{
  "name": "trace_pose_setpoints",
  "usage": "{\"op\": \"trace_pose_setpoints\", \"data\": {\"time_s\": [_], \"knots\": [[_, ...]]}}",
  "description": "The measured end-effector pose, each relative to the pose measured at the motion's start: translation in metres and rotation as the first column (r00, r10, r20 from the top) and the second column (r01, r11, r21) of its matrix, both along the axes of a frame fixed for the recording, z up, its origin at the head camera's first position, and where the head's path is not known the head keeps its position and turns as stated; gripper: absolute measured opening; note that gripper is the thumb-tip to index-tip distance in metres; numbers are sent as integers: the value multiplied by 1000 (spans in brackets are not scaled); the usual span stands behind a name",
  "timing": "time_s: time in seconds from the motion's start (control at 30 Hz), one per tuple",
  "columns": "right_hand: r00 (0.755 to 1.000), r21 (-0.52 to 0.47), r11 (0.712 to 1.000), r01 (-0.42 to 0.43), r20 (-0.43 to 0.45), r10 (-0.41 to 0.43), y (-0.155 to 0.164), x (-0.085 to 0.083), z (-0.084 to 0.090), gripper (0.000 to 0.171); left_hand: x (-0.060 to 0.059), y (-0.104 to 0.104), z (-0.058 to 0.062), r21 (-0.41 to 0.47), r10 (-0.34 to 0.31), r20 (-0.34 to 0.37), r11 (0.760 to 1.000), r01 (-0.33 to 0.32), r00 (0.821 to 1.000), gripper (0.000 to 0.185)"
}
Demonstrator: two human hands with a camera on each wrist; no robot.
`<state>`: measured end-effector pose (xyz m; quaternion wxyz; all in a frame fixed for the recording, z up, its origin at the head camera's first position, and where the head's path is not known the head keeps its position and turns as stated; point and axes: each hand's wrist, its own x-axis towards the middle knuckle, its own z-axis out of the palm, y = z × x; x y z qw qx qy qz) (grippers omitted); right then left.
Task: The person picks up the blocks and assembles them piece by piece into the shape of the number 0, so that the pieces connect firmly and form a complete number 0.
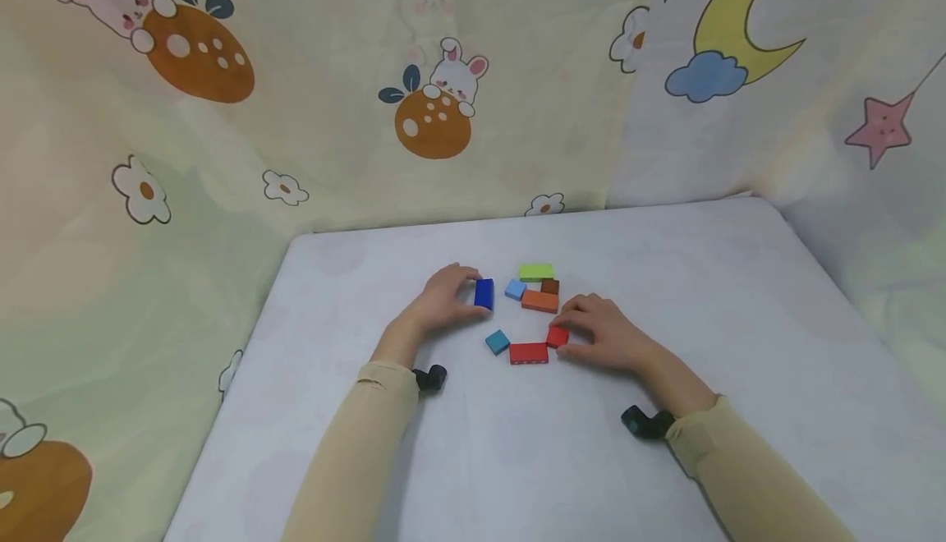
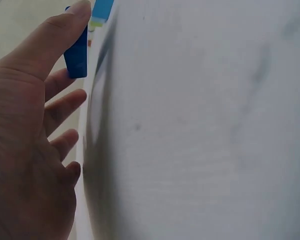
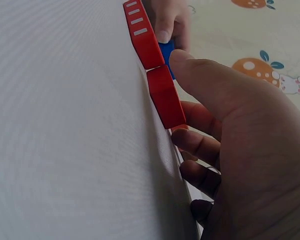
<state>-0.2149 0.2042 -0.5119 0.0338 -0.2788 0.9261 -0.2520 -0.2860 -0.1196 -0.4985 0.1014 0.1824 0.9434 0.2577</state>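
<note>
My left hand (image 1: 467, 296) pinches a dark blue block (image 1: 484, 293) standing on its edge on the white table (image 1: 665, 279). In the left wrist view the thumb (image 2: 65, 25) lies on top of this block (image 2: 77, 55). My right hand (image 1: 567, 337) grips a small red block (image 1: 557, 337) between thumb (image 3: 195, 70) and fingers (image 3: 195, 142). That small red block (image 3: 165, 97) touches the end of a long red block (image 1: 528, 353). Between the hands lie a teal block (image 1: 498, 342), a light blue block (image 1: 515, 289), a green block (image 1: 535, 272), a brown block (image 1: 550, 286) and an orange block (image 1: 539, 301).
Cartoon-print cloth (image 1: 369, 115) hangs behind the table and along both sides. The table's left edge (image 1: 244, 361) drops off beside my left forearm. Bare tabletop lies in front of the blocks and to the right.
</note>
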Motion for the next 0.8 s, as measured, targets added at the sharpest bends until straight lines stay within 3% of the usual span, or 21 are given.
{"op": "trace_pose_setpoints", "data": {"time_s": [0.27,0.57,0.8], "knots": [[1000,22,1000,6,0,-6,-1,1,0,41,14,4,-3,-79,-97,-41,992,94,994,71],[1000,23,1000,4,5,-4,0,1,1,41,16,9,-8,-144,-149,-72,980,137,986,71],[1000,25,1000,9,0,-9,0,1,1,42,18,0,-7,-61,-147,-9,987,146,989,58]]}}
